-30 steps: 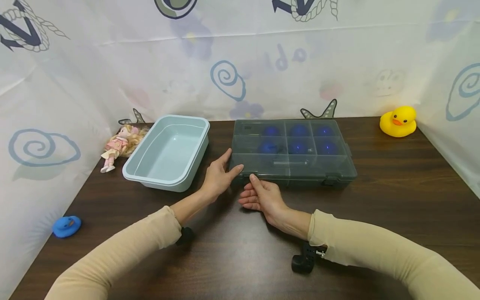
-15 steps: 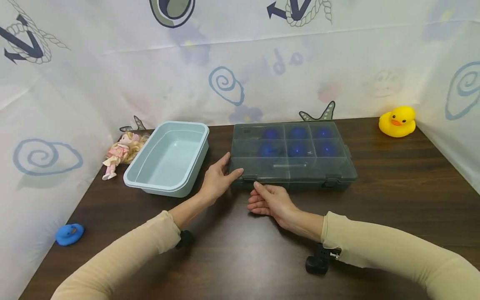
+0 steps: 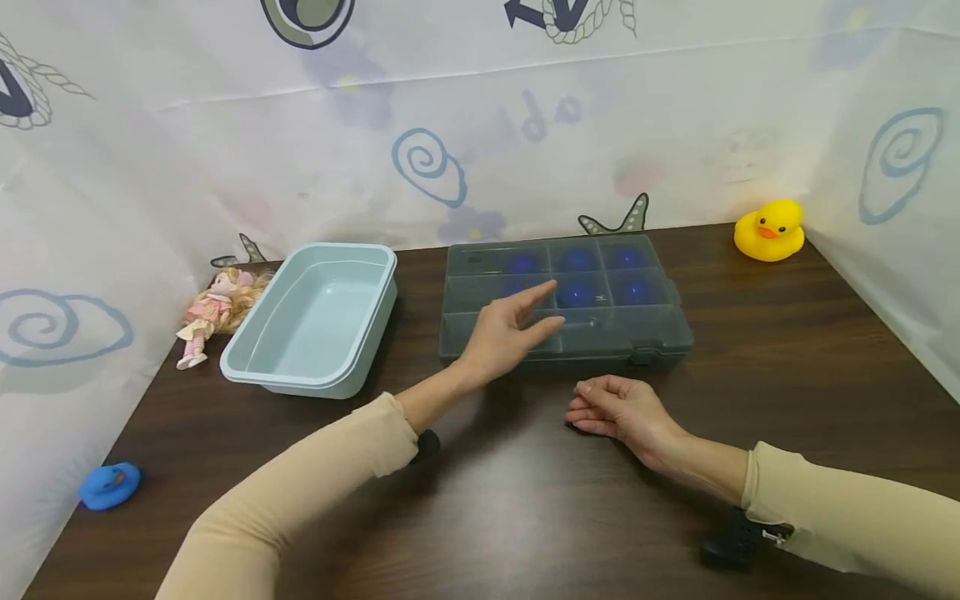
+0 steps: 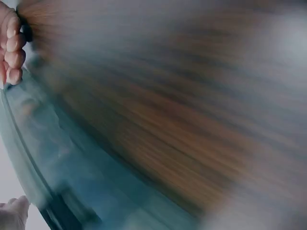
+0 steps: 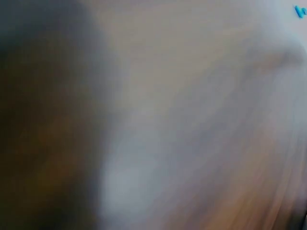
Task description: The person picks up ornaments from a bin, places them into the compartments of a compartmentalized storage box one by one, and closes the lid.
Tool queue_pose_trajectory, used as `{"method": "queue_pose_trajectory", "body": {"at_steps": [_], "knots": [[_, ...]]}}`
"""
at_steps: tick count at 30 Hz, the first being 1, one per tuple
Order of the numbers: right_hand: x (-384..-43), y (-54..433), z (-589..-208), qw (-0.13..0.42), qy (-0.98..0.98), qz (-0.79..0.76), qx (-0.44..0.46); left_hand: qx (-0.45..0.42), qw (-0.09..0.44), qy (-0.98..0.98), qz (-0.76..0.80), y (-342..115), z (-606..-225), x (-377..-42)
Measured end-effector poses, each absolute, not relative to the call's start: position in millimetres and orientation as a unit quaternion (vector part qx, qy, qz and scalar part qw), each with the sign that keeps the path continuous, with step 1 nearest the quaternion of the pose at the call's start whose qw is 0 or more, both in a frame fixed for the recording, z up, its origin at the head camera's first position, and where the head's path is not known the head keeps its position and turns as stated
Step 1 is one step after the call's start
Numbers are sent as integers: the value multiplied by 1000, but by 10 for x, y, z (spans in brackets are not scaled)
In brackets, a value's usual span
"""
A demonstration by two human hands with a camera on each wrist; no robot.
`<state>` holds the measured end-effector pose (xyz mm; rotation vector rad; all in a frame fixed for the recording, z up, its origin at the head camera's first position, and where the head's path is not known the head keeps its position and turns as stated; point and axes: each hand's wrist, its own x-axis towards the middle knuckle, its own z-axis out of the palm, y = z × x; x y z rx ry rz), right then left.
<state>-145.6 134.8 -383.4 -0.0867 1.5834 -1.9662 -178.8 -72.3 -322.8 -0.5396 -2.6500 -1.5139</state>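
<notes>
A grey translucent compartment box (image 3: 491, 325) lies on the table, its lid down. Several dark blue round things (image 3: 576, 293) show through the lid in the back compartments. Over the front part of the box my left hand (image 3: 498, 342) reaches with index finger and thumb stretched apart; contact with the lid cannot be told. My right hand (image 3: 626, 417) hovers in front of the box, just below its right latch (image 3: 645, 356), fingers loosely bent and nothing visible in them. The left wrist view catches the box's front side (image 4: 81, 158), blurred. The right wrist view is too smeared to read.
A light blue tub (image 3: 307, 379) stands left of the box. Beside it lies a blond doll (image 3: 210, 310). A blue toy duck (image 3: 110, 486) sits at the left edge, a yellow rubber duck (image 3: 770, 232) at the back right. White printed cloth (image 3: 315, 150) closes off the back and sides.
The left hand has gone from the box's left front corner to over its front middle. My right hand has slid rightward along the front, away from the left latch area. The box stays put.
</notes>
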Motion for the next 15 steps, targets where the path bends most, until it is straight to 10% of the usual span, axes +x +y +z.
{"method": "queue_pose_trajectory", "body": {"at_steps": [15], "knots": [[-1477,2089,-3863,216,561,-799,32,-275,18,-865,-420,-65,-3402,-1978]]}}
